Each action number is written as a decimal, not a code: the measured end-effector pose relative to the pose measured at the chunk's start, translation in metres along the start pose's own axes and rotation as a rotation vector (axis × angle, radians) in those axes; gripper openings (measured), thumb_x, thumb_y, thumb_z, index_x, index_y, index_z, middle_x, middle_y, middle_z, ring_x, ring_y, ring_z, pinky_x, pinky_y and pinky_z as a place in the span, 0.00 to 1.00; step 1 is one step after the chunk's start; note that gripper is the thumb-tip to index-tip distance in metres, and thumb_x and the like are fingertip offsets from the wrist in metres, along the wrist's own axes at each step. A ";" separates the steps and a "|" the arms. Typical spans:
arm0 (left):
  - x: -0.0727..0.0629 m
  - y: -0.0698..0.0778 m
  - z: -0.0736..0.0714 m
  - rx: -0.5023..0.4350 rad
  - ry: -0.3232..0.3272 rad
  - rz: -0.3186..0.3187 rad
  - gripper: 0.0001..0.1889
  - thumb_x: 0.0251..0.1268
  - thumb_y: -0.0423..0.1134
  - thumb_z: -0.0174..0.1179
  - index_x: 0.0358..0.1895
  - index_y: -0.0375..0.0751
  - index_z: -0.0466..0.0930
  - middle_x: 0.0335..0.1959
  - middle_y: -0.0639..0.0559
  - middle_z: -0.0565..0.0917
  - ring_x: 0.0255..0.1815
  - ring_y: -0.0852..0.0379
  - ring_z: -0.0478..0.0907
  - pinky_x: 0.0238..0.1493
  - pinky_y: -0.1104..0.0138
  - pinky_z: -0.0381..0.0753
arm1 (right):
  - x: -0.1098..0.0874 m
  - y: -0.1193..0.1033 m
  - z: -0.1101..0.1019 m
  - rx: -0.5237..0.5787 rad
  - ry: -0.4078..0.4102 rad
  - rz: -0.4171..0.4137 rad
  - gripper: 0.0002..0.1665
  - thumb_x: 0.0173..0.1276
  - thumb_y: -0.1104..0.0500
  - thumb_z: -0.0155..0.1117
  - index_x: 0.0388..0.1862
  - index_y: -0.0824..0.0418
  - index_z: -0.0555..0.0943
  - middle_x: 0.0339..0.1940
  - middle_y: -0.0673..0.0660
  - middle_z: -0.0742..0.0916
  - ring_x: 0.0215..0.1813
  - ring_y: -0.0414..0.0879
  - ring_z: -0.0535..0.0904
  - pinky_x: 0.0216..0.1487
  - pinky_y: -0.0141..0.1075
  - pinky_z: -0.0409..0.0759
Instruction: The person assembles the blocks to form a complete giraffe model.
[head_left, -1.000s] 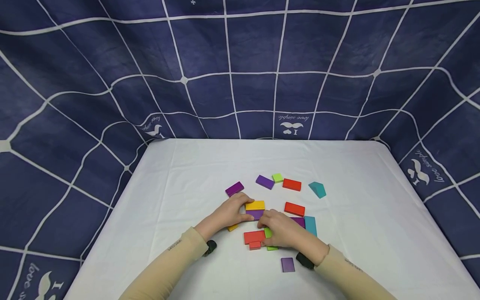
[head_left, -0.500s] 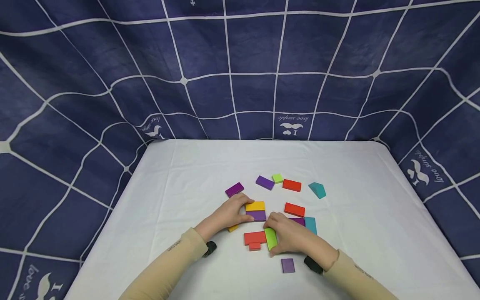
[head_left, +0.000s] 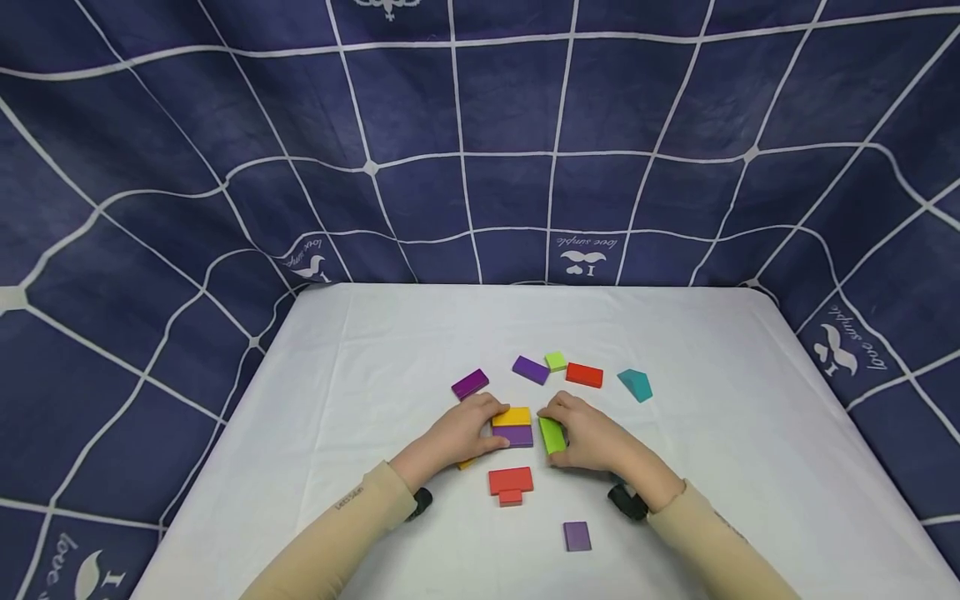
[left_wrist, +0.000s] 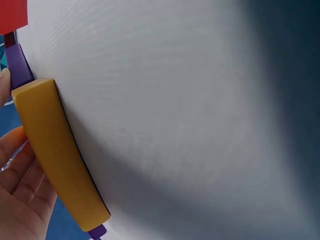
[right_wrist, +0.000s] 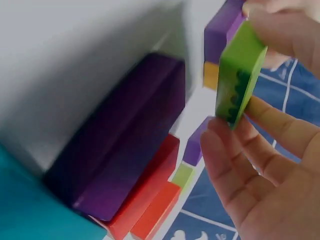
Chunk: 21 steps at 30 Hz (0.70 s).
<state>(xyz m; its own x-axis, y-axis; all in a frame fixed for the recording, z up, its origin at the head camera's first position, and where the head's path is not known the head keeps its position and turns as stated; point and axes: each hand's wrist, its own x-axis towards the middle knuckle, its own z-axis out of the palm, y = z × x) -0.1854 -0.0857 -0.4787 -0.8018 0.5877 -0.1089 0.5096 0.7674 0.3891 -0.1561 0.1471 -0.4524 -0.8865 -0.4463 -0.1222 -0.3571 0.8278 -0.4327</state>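
Observation:
A lime-green block (head_left: 552,435) is pinched between the thumb and fingers of my right hand (head_left: 596,437), a small gap right of a yellow block (head_left: 513,416) and a purple block (head_left: 513,437). Those two lie long side to long side, and my left hand (head_left: 460,433) grips them at their left end, thumb at the near side and fingers at the far side. Dark marks show on one face of the green block in the right wrist view. Under the left hand, another yellow block (left_wrist: 60,155) is mostly hidden in the head view.
A red block (head_left: 511,479) touches a smaller red one (head_left: 511,497) nearer me. A flat purple square (head_left: 577,536) lies closer still. Farther back are several loose blocks, including a teal one (head_left: 636,384). Dark purple (right_wrist: 125,135) and teal (right_wrist: 35,200) blocks lie near the right wrist.
My right hand has lifted the green block from beside the red blocks and carried it away from me, to the right of the yellow and purple pair. The left hand has stayed in place.

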 end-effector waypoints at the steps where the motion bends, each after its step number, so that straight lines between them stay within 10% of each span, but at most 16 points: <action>1: 0.000 0.001 0.000 0.010 0.000 0.003 0.31 0.63 0.55 0.65 0.66 0.43 0.75 0.60 0.49 0.78 0.59 0.54 0.75 0.67 0.60 0.76 | 0.003 0.002 -0.001 -0.004 0.007 0.007 0.34 0.50 0.52 0.80 0.57 0.59 0.82 0.47 0.49 0.79 0.43 0.40 0.72 0.50 0.37 0.82; 21: -0.003 0.005 0.001 0.038 -0.005 0.004 0.36 0.57 0.57 0.70 0.66 0.42 0.74 0.60 0.50 0.78 0.62 0.53 0.74 0.68 0.61 0.75 | 0.020 0.010 0.009 -0.053 0.026 0.181 0.38 0.51 0.45 0.80 0.55 0.65 0.78 0.47 0.58 0.83 0.49 0.51 0.78 0.58 0.47 0.81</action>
<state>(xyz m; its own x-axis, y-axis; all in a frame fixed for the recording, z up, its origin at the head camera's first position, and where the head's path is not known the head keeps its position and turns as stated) -0.1804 -0.0829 -0.4773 -0.7984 0.5918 -0.1115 0.5243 0.7742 0.3545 -0.1751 0.1435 -0.4674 -0.9448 -0.2796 -0.1705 -0.2051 0.9111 -0.3576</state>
